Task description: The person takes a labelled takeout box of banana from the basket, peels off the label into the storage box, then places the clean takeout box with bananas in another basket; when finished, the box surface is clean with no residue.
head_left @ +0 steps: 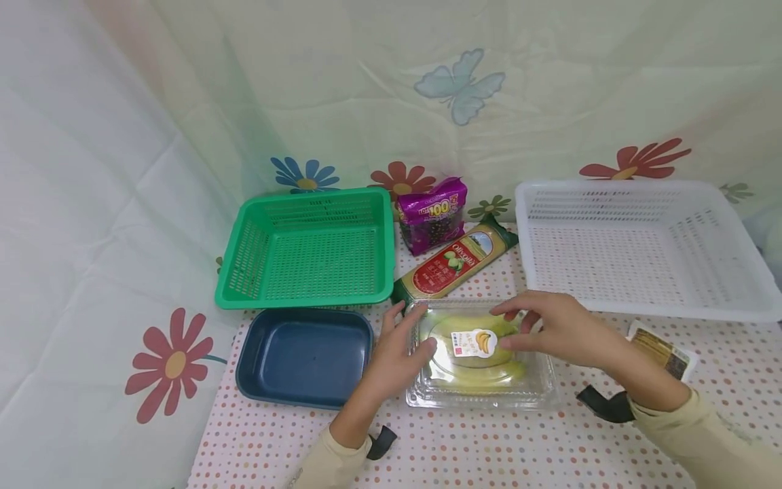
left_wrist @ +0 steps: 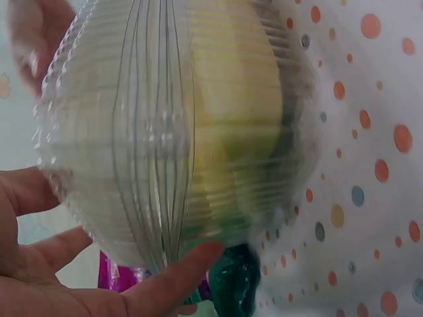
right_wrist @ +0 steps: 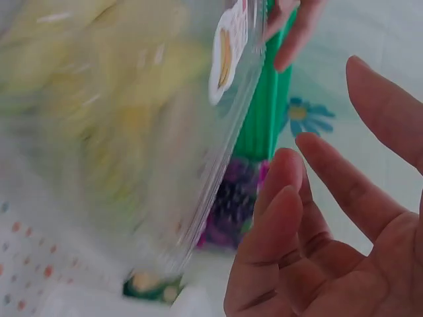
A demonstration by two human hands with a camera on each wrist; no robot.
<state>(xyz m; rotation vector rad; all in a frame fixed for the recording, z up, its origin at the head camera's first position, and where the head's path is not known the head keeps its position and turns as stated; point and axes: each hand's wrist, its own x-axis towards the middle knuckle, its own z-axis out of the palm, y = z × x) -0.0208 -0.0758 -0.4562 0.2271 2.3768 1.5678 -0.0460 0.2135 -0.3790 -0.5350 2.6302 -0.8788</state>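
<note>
Room before box [head_left: 476, 399] — long packet [head_left: 453, 263] blocks behind.

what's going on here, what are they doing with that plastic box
A person has both hands at a clear plastic box with a banana sticker, lying on the dotted cloth. The left hand is at its left edge, fingers spread, and the right hand is over its right side, gripping nothing. Behind the box lie a red and green packet and a purple bag, between a green basket and a white basket.
</note>
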